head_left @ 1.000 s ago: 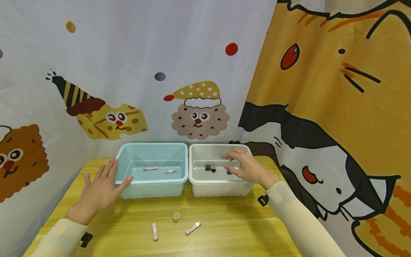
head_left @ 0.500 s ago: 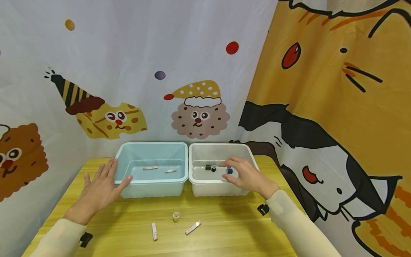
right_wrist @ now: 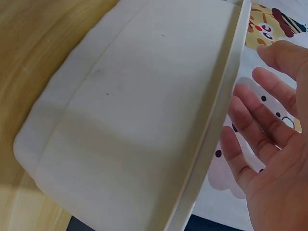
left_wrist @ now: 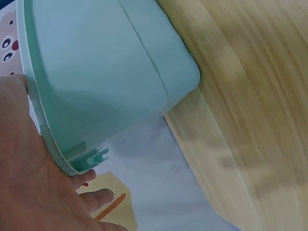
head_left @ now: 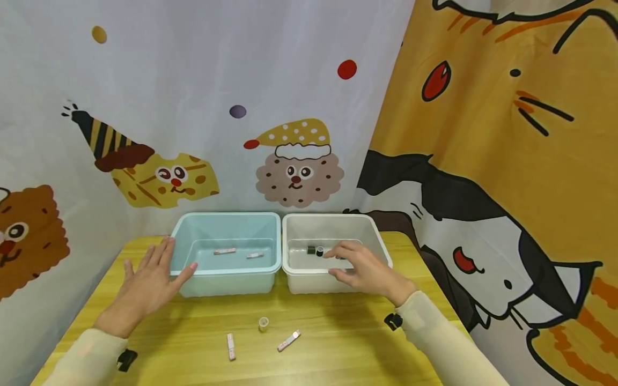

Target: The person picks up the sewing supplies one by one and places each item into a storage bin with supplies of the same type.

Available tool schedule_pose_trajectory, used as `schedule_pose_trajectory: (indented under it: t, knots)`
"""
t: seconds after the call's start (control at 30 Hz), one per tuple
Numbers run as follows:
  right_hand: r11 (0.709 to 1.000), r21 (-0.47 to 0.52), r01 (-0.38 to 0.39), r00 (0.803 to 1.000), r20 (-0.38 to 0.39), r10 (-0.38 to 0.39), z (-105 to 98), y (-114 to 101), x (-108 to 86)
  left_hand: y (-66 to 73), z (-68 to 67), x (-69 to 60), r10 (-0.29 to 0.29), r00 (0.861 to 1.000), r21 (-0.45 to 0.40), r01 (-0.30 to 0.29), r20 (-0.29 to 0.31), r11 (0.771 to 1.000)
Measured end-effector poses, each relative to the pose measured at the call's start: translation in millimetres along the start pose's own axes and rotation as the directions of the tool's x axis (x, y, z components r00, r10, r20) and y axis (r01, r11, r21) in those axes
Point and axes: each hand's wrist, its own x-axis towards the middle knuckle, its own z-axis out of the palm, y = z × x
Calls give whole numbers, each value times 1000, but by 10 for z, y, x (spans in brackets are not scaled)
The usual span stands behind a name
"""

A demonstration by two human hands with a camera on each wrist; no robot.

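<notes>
Since the earlier frames, the right hand has slid down and left over the white tub, and it now hides most of a little blue roll. This hand is bent softly with a gap between thumb and fingers, and it pinches nothing. The left hand is spread wide at the left rim of the blue tub, near the left middle of the frame, and has stayed there. Just left of the right hand's fingertips are two more small rolls, a dark green one and a black one with a pale round end. All three rolls are in the white tub, right of the middle. The blue tub is light blue, stands just beside the white one, and has two thin pale strips lying apart on its floor. On the yellow wood table, low in the middle, are a small see-through yellowish roll and two pinkish-white strips, one upright in the frame and one slanted.
</notes>
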Motion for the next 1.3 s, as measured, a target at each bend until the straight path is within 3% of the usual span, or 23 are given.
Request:
schedule_pose_trajectory:
  t: [0.17,0.6,0.93,1.3]
  knots:
    - [1000,-3,-13,1000,2,13,25,-34,-39,29,10,10,3,1000,-8,-3,-13,1000]
    - [998,11,57,996,-66,-56,100,-124,-135,35,21,-19,0,1000,-14,-1,-19,1000]
    - [999,-2,43,998,-52,-43,112,-202,-137,26,-3,-17,-5,999,-11,5,-33,1000]
    - [996,2,87,994,-67,-87,197,-299,-161,12,-1,-13,-14,1000,-12,14,-21,1000]
